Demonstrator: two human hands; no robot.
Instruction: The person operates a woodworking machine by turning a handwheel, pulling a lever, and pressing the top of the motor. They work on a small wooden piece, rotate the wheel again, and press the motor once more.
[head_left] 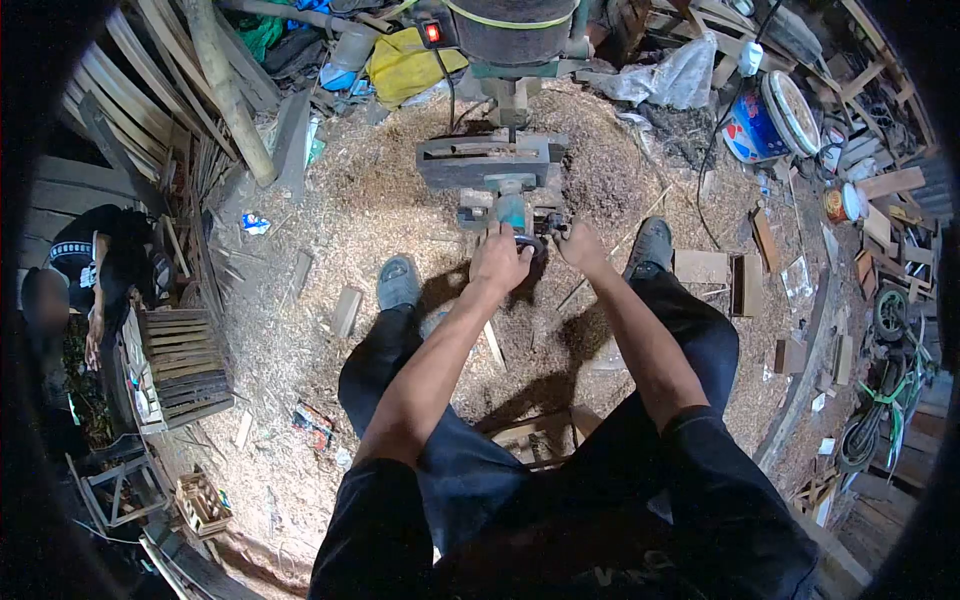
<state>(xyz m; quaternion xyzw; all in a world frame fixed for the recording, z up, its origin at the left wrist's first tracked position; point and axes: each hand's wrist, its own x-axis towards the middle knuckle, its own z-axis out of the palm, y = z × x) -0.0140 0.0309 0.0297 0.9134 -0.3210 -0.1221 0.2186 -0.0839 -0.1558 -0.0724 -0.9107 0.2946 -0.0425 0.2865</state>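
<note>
The machine (448, 176) stands at twelve o'clock amid wood shavings (365, 190). At its six o'clock side, the left hand (500, 258) lies over a green part (511, 210), fingers close together and thumb apart, near a dark wheel (530, 243). Towards three o'clock, the right hand (581, 246) has its fingers curled in at a dark handle (553, 222); how tightly either hand grips, I cannot tell.
</note>
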